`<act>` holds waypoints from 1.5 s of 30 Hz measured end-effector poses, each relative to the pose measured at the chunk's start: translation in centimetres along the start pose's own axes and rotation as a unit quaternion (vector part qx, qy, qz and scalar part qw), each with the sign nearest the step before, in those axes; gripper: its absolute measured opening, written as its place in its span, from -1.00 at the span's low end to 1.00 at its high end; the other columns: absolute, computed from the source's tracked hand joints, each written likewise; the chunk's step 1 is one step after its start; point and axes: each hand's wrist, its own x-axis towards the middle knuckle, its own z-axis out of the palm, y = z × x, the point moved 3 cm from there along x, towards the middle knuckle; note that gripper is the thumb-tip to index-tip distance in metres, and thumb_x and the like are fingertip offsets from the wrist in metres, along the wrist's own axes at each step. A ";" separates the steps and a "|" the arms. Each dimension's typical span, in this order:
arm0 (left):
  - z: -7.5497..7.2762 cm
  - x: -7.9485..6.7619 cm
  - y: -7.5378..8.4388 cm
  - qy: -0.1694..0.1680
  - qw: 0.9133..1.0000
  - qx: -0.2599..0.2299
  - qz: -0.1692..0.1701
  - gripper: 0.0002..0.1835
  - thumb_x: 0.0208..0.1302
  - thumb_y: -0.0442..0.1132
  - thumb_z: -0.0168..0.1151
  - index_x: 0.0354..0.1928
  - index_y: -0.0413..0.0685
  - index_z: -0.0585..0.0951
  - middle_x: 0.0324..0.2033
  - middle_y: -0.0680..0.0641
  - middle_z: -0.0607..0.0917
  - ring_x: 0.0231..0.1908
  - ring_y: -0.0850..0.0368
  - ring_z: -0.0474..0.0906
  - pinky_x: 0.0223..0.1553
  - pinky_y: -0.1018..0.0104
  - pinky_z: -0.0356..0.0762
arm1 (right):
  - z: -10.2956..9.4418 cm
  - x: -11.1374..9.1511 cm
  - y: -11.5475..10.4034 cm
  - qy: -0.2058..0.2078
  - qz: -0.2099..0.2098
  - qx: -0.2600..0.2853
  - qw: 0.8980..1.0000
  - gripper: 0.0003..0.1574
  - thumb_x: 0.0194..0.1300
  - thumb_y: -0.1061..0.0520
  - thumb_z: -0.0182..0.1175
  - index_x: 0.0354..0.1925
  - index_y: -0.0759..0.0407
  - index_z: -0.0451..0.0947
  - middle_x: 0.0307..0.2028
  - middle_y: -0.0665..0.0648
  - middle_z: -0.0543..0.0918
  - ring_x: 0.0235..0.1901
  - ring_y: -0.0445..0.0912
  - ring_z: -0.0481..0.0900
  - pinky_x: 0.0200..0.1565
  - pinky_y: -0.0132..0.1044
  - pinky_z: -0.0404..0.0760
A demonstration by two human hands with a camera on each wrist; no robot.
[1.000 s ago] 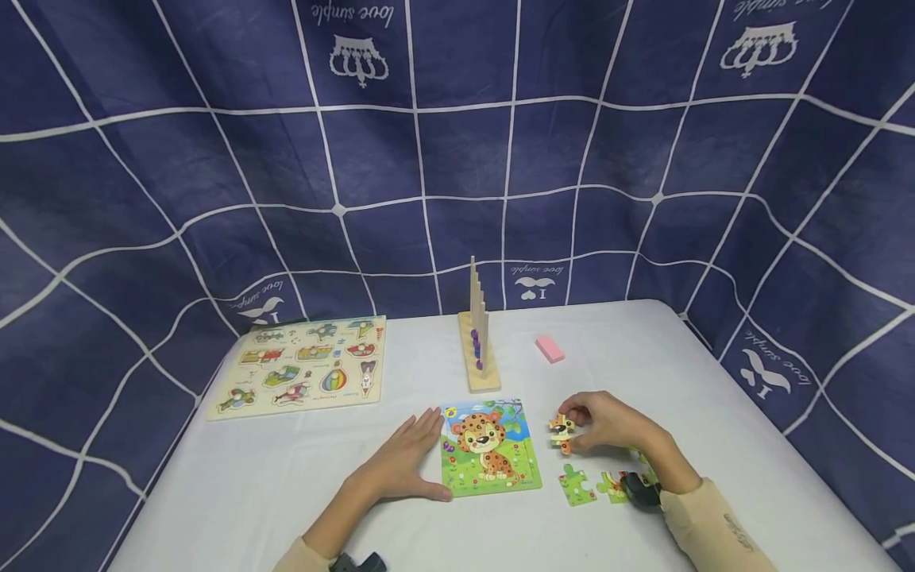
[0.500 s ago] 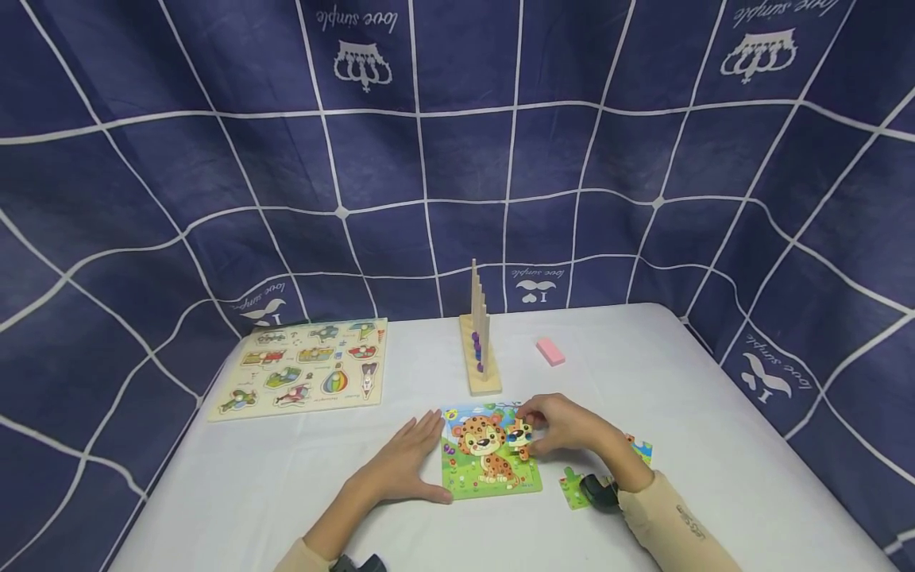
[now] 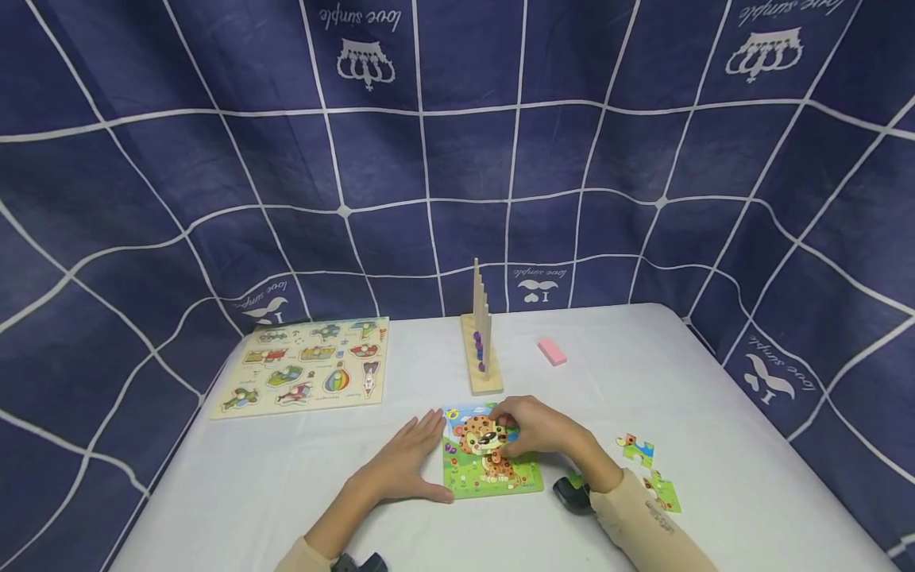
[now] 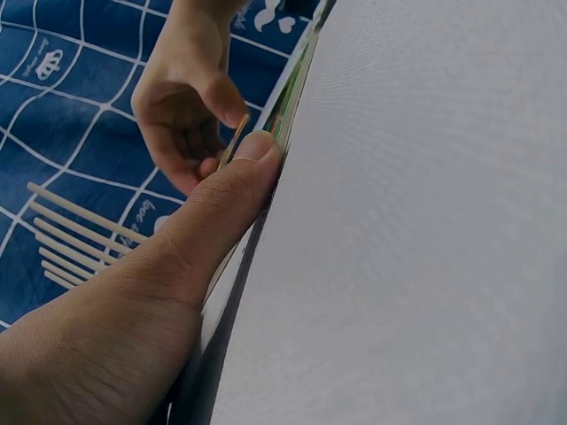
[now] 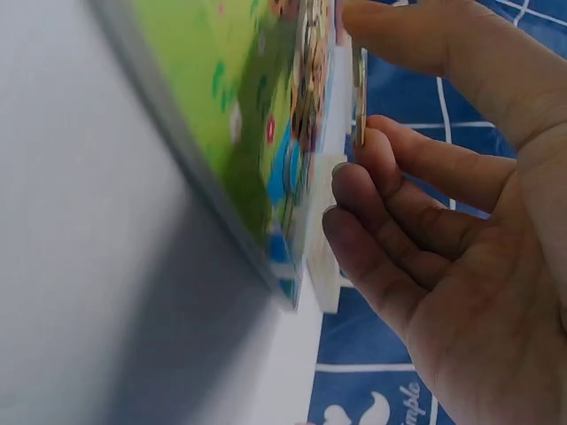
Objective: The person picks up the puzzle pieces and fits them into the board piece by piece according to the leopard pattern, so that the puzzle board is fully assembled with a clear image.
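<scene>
A square jigsaw board (image 3: pixel 465 481) with a cartoon leopard picture lies on the white table between the hands. Against its left edge rests my left hand (image 3: pixel 402 469), fingers extended and thumb at the lower left corner. My right hand (image 3: pixel 545 427) pinches a puzzle piece (image 3: pixel 492 439) showing part of the leopard's face, over the board's upper middle. Seen edge-on in the right wrist view, that piece (image 5: pixel 361 97) sits between thumb and index finger, with a gap to the board. The right hand covers the board's upper right part.
Loose puzzle pieces lie to the right, one (image 3: pixel 638 450) behind another (image 3: pixel 665 492), and one partly under the right wrist camera (image 3: pixel 574 496). Further back stand a wooden peg rack (image 3: pixel 484 381), a pink block (image 3: pixel 552 351) and a vehicle puzzle board (image 3: pixel 307 367). A blue curtain (image 3: pixel 457 159) hangs behind.
My right hand has carried the puzzle piece leftward from beside the board to over the leopard's face, uncovering loose pieces on the right. The left hand stays in place.
</scene>
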 end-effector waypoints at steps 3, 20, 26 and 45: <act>0.0 0.0 -0.1 0.001 1.000 0.000 0.000 0.37 -0.19 0.65 0.16 0.51 -0.16 0.06 0.54 -0.11 0.01 0.55 0.02 -0.10 0.54 0.00 -0.08 | 0.4 0.4 -0.2 -0.006 0.005 -0.005 1.000 -0.35 -0.10 0.08 0.53 0.01 0.23 0.62 -0.33 -0.09 0.58 -0.32 -0.21 0.45 -0.25 -0.44 0.54; 0.1 0.0 -0.1 -0.002 1.000 0.004 -0.002 0.39 -0.19 0.67 0.13 0.52 -0.16 0.03 0.54 -0.09 -0.02 0.55 0.04 -0.12 0.55 0.03 -0.11 | 1.1 1.0 -0.3 -0.030 0.015 -0.014 0.999 -0.33 -0.12 0.10 0.50 0.04 0.22 0.64 -0.30 -0.10 0.59 -0.32 -0.25 0.45 -0.26 -0.45 0.52; 0.0 0.0 -0.1 -0.004 1.000 0.004 -0.003 0.39 -0.19 0.68 0.11 0.52 -0.14 0.02 0.54 -0.08 -0.03 0.55 0.06 -0.13 0.55 0.05 -0.12 | 1.1 1.0 -0.4 -0.029 0.021 -0.022 0.999 -0.33 -0.13 0.10 0.52 0.03 0.22 0.65 -0.29 -0.10 0.61 -0.31 -0.26 0.46 -0.22 -0.43 0.54; 0.0 -0.1 -0.2 -0.004 1.000 0.009 0.000 0.38 -0.18 0.67 0.12 0.52 -0.15 0.02 0.54 -0.09 -0.04 0.55 0.04 -0.13 0.55 0.04 -0.12 | 1.1 1.2 -0.3 -0.020 0.022 -0.010 0.999 -0.49 -0.06 0.04 0.54 -0.10 0.14 0.69 -0.26 -0.08 0.67 -0.30 -0.28 0.51 -0.23 -0.45 0.58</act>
